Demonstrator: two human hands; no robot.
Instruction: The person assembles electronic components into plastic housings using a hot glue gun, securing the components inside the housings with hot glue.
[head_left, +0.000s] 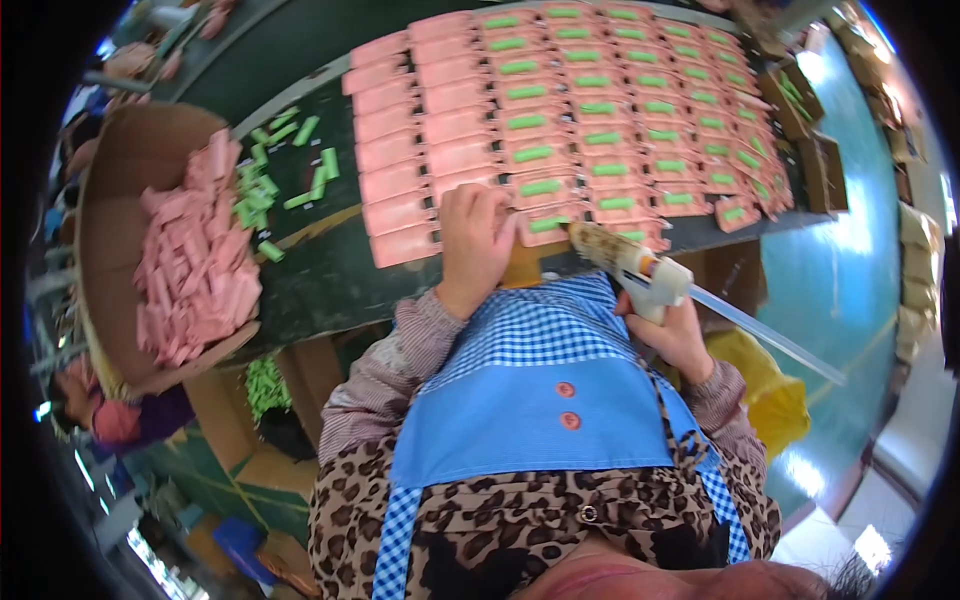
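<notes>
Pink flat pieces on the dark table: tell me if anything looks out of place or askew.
The rows of pink flat pieces lie tidy, most topped with a green strip. The left columns have none. Loose small green strips lie scattered at odd angles beside them, and the cardboard box holds a jumbled pink heap.

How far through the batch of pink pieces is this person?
Done: most pink pieces on the table carry a green strip. In hand: right hand holds a glue gun; left hand rests on the front row. Left: two left columns lack strips; loose green strips and a box of pink pieces remain.
</notes>
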